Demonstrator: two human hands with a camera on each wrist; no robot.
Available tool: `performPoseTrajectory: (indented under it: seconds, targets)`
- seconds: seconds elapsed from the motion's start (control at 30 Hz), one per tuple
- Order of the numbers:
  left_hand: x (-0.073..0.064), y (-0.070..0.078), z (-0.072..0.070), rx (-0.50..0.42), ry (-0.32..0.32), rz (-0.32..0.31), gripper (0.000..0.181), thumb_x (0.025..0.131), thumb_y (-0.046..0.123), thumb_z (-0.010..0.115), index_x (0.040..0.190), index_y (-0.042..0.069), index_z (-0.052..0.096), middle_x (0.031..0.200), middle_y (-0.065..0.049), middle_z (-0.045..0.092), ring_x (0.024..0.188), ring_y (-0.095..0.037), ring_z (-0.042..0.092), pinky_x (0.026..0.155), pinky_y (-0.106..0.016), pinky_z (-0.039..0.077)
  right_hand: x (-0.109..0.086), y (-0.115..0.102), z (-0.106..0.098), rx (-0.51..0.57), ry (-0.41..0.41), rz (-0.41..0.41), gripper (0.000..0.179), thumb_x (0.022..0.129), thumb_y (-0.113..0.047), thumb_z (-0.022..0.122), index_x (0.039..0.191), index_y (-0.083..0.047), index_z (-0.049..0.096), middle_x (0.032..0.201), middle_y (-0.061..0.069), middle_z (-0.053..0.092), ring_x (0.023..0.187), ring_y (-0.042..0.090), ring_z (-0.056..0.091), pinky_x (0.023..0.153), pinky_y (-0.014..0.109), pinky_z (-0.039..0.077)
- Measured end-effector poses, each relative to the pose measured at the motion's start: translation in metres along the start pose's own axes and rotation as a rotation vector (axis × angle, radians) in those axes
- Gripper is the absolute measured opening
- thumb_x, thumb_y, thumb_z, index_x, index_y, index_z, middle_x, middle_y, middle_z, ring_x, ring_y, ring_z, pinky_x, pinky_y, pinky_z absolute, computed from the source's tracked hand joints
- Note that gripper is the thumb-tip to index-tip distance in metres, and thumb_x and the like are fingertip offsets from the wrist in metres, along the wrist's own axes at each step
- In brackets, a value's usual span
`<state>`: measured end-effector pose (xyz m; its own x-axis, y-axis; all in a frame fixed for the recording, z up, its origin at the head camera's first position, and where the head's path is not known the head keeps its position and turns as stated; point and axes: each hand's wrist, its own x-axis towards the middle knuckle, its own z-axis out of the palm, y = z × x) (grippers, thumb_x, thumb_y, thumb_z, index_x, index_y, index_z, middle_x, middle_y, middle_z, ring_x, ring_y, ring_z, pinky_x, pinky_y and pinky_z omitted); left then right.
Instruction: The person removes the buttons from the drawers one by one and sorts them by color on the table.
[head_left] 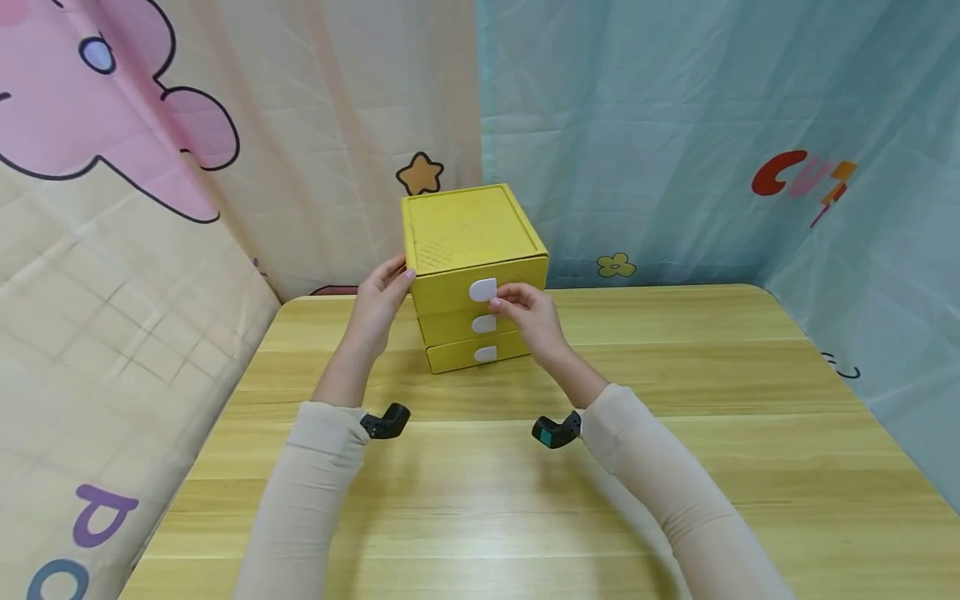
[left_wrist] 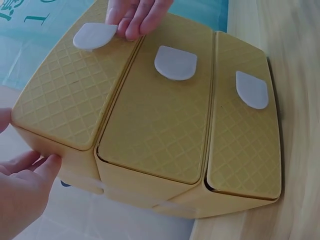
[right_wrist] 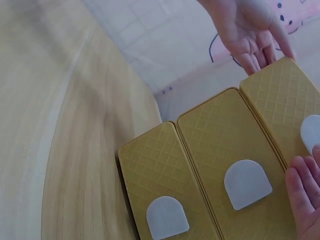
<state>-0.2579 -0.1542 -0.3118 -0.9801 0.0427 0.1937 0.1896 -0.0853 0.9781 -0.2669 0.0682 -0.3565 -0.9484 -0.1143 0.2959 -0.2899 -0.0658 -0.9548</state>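
A yellow three-tier drawer box [head_left: 468, 229] stands toward the back of the table, with a white tab handle on each drawer front. My left hand [head_left: 377, 307] rests on the box's left side near the top front corner, thumb at the edge and fingers extended along the side wall. With thumb and fingertips, my right hand [head_left: 531, 317] pinches the right edge of the top drawer's handle [head_left: 482, 289]. Below it sit the middle handle [left_wrist: 175, 63] and the bottom handle [right_wrist: 167, 217]. All the drawer fronts look closed.
The wooden table [head_left: 465, 500] extends around the box. A patterned curtain [head_left: 637, 125] hangs close behind it. Black wrist cameras, a left one [head_left: 386, 422] and a right one [head_left: 557, 430], stick out from the sleeves over the table.
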Motion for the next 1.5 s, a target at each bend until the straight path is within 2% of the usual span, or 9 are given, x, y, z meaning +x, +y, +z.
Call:
performPoseTrajectory:
  seconds: [0.13, 0.3, 0.63, 0.77, 0.9, 1.03, 1.1, 1.27, 1.5]
  targets:
    - [0.000, 0.003, 0.000, -0.010, 0.000, -0.021, 0.052, 0.093, 0.016, 0.051, 0.137, -0.001, 0.030, 0.139, -0.013, 0.032, 0.125, -0.019, 0.033, 0.100, -0.027, 0.029, -0.003, -0.001, 0.000, 0.026, 0.015, -0.001, 0.016, 0.083, -0.003, 0.062, 0.092, 0.011, 0.058, 0.081, 0.014, 0.064, 0.074, 0.017, 0.062, 0.074, 0.030, 0.051]
    - [0.000, 0.004, 0.000, -0.016, 0.003, -0.034, 0.052, 0.092, 0.016, 0.052, 0.137, 0.000, 0.031, 0.139, -0.013, 0.033, 0.124, -0.019, 0.034, 0.100, -0.026, 0.030, -0.012, -0.002, -0.003, 0.046, 0.010, -0.009, 0.015, 0.084, -0.002, 0.061, 0.090, 0.011, 0.059, 0.077, 0.011, 0.064, 0.071, 0.017, 0.063, 0.072, 0.031, 0.051]
    - [0.001, 0.003, 0.000, -0.026, 0.004, -0.005, 0.052, 0.093, 0.014, 0.051, 0.137, -0.003, 0.030, 0.139, -0.015, 0.033, 0.125, -0.021, 0.034, 0.099, -0.024, 0.031, -0.038, -0.008, -0.008, 0.054, -0.007, 0.001, 0.018, 0.083, -0.005, 0.064, 0.089, 0.012, 0.060, 0.076, 0.010, 0.064, 0.071, 0.018, 0.063, 0.073, 0.036, 0.051]
    - [0.000, 0.003, -0.001, -0.023, 0.006, -0.006, 0.051, 0.093, 0.013, 0.050, 0.137, -0.003, 0.030, 0.138, -0.015, 0.033, 0.124, -0.021, 0.035, 0.098, -0.024, 0.031, -0.047, -0.010, -0.009, 0.068, -0.010, -0.002, 0.018, 0.082, -0.004, 0.064, 0.088, 0.013, 0.060, 0.075, 0.010, 0.064, 0.071, 0.022, 0.063, 0.072, 0.036, 0.052]
    - [-0.001, 0.003, -0.001, -0.013, 0.008, -0.009, 0.051, 0.093, 0.014, 0.050, 0.137, -0.003, 0.031, 0.138, -0.015, 0.033, 0.124, -0.021, 0.034, 0.100, -0.026, 0.030, -0.057, -0.012, -0.010, 0.064, -0.017, 0.001, 0.018, 0.083, -0.005, 0.064, 0.088, 0.012, 0.060, 0.078, 0.017, 0.064, 0.073, 0.025, 0.063, 0.074, 0.038, 0.051]
    - [-0.001, 0.001, -0.001, -0.016, 0.010, -0.005, 0.050, 0.093, 0.014, 0.050, 0.136, -0.002, 0.032, 0.138, -0.015, 0.035, 0.124, -0.020, 0.035, 0.100, -0.027, 0.030, -0.068, -0.015, -0.013, 0.056, -0.022, 0.011, 0.017, 0.083, -0.005, 0.064, 0.088, 0.011, 0.060, 0.079, 0.018, 0.064, 0.072, 0.021, 0.063, 0.073, 0.037, 0.051]
    - [-0.001, 0.001, -0.001, -0.020, 0.013, -0.004, 0.049, 0.093, 0.013, 0.050, 0.136, -0.003, 0.032, 0.138, -0.015, 0.035, 0.124, -0.020, 0.035, 0.100, -0.028, 0.030, -0.075, -0.017, -0.015, 0.050, -0.025, 0.022, 0.019, 0.083, -0.006, 0.064, 0.089, 0.011, 0.060, 0.079, 0.014, 0.064, 0.072, 0.021, 0.063, 0.073, 0.034, 0.051]
    - [-0.001, -0.001, -0.001, -0.031, 0.015, 0.005, 0.049, 0.093, 0.013, 0.051, 0.135, -0.003, 0.033, 0.137, -0.016, 0.036, 0.123, -0.021, 0.037, 0.101, -0.033, 0.029, -0.092, -0.020, -0.021, 0.031, -0.030, 0.053, 0.019, 0.083, -0.008, 0.064, 0.090, 0.010, 0.061, 0.081, 0.015, 0.064, 0.074, 0.022, 0.063, 0.074, 0.034, 0.051]
    - [0.001, -0.001, -0.002, -0.025, 0.011, 0.011, 0.050, 0.092, 0.015, 0.052, 0.136, -0.003, 0.033, 0.137, -0.015, 0.036, 0.122, -0.020, 0.037, 0.102, -0.037, 0.028, -0.112, -0.024, -0.023, 0.019, -0.036, 0.049, 0.018, 0.083, -0.009, 0.065, 0.089, 0.008, 0.062, 0.082, 0.018, 0.064, 0.075, 0.025, 0.063, 0.075, 0.034, 0.051]
